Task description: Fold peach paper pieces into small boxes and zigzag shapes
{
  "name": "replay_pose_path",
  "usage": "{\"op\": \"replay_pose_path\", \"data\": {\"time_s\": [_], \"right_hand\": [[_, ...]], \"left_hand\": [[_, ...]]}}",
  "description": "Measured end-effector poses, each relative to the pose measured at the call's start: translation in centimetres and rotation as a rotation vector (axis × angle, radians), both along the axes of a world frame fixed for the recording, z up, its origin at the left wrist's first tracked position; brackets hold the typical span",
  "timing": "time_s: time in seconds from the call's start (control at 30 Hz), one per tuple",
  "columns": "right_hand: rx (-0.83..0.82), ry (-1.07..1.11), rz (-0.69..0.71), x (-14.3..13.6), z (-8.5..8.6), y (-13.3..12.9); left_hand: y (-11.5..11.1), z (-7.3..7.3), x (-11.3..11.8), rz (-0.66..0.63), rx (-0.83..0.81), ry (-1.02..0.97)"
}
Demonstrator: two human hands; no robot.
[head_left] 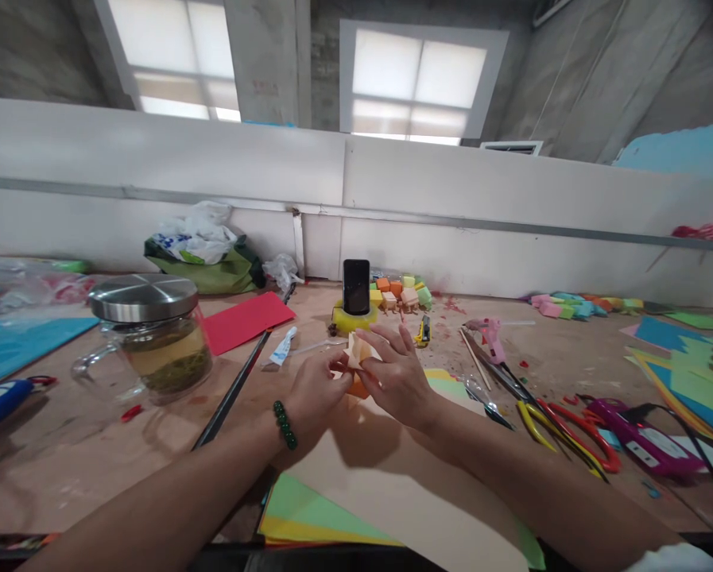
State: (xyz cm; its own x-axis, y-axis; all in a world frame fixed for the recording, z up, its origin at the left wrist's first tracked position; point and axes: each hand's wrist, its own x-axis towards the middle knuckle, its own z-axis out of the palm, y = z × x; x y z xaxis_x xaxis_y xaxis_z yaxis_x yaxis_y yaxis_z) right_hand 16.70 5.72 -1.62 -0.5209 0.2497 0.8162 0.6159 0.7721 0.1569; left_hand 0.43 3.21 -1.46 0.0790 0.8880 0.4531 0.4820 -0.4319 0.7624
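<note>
Between both hands is a small piece of folded cream paper [356, 349], held up over the sheets. My left hand [321, 388] pinches its left side with thumb and forefinger; a green bead bracelet circles that wrist. My right hand [397, 373] grips the paper from the right, fingers bent over its top. Just under the fingers shows a small orange piece [358, 388], partly hidden. Beneath both hands lies a large cream sheet [428, 500] on top of green and yellow sheets [314, 512].
A phone [356, 287] stands on a yellow tape roll [351, 318] ahead, near several folded paper blocks [401, 292]. Left are a glass teapot [159, 342] and red paper [249, 320]. Right are a pink glue gun [494, 342], red-handled scissors [583, 433] and a purple power strip [645, 441].
</note>
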Motion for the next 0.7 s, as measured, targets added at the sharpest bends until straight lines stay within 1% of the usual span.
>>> {"op": "replay_pose_path", "data": {"time_s": [0.23, 0.37, 0.47, 0.57, 0.63, 0.7], "right_hand": [[-0.111, 0.040, 0.035, 0.4, 0.5, 0.3], [-0.152, 0.011, 0.052, 0.5, 0.8, 0.2], [-0.180, -0.016, 0.066, 0.7, 0.9, 0.4], [-0.223, 0.031, 0.096, 0.8, 1.0, 0.8], [-0.304, 0.095, 0.131, 0.9, 1.0, 0.9], [-0.472, 0.146, 0.175, 0.8, 1.0, 1.0]], "left_hand": [[-0.1, 0.3, -0.2, -0.016, 0.036, 0.036], [0.0, 0.2, -0.3, -0.016, 0.054, 0.057], [0.0, 0.1, -0.3, -0.049, 0.073, 0.069], [0.0, 0.0, -0.4, -0.057, 0.055, 0.074], [0.0, -0.1, -0.4, -0.034, 0.044, 0.082], [0.0, -0.1, -0.3, -0.002, 0.058, 0.112]]}}
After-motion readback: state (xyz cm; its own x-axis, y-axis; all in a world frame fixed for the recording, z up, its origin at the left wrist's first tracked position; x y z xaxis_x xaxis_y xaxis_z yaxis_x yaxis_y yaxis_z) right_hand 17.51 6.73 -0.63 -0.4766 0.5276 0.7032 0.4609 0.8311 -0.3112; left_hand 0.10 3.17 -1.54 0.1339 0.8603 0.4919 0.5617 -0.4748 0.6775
